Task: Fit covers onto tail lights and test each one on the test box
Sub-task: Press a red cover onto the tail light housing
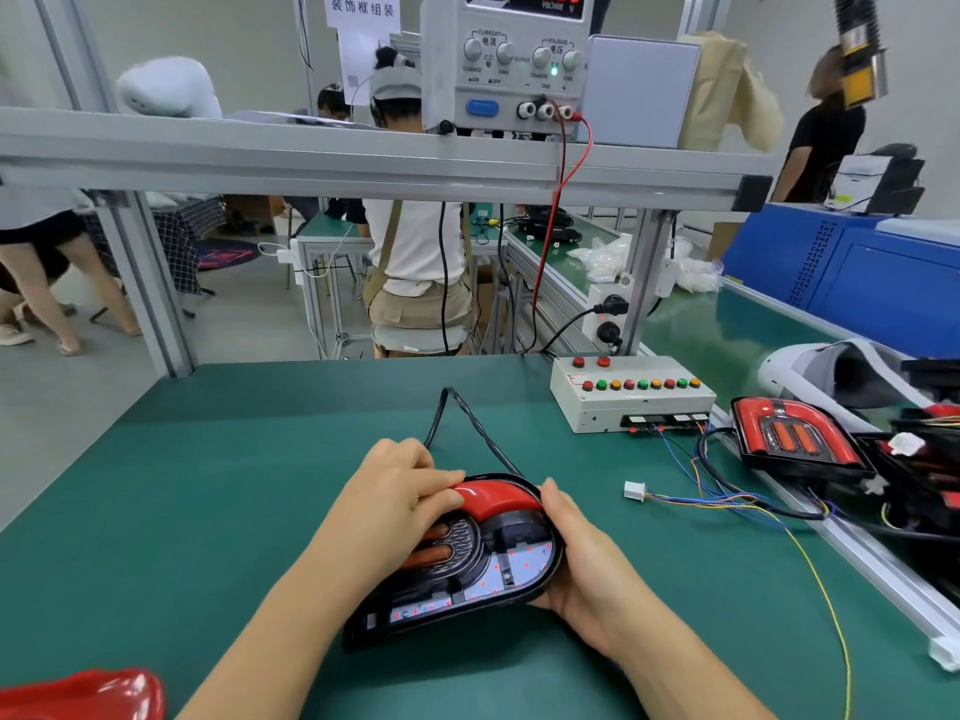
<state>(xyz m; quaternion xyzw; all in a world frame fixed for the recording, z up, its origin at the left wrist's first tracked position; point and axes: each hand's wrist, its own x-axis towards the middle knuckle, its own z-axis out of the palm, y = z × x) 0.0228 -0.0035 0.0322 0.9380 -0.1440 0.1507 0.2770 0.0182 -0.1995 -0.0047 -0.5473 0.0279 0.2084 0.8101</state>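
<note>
Tail light, L fingers on cover, R hand prob. cupping edge

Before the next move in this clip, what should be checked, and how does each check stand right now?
1. Tail light steadied: the right hand grips its edge. Ok.
2. Red arc piece seated: the left hand presses on it, but the fit underneath is hidden. Cannot tell.
3. Red cover fitted: it lies apart at the near-left corner. Not ok.
4. White connector plugged in: it lies loose on the green mat. Not ok.
5. Test box powered: the power supply display is lit, but the box's own lamps are unclear. Cannot tell.
</note>
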